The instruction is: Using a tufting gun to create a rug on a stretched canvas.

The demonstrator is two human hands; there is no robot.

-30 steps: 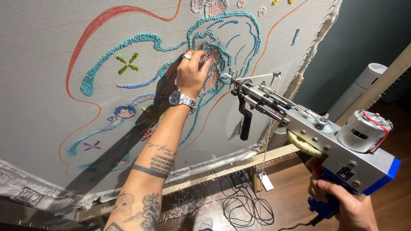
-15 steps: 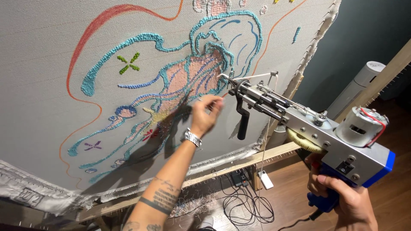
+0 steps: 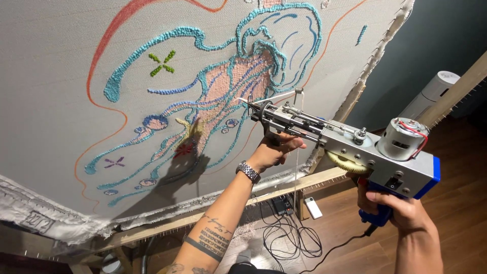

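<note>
While both hands (image 3: 276,149) (image 3: 395,208) grip the metal tufting gun (image 3: 350,144), looped yarn textures the cloth (image 3: 61,61).

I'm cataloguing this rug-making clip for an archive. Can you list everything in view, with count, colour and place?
tufting gun: one, silver metal with blue body, centre right, needle tip close to the cloth
tufting cloth: one, grey, stretched across the upper left, with turquoise, pink, green and orange yarn design
wooden frame: one, light wood, along the cloth's lower and right edges
cables: several, black, coiled on the wooden floor below
small white device: one, on the floor beside the cables
white cylinder: one, upper right behind the frame
wristwatch: one, silver, left wrist
left hand: under the gun's front handle
right hand: gripping the gun's blue rear handle
</note>
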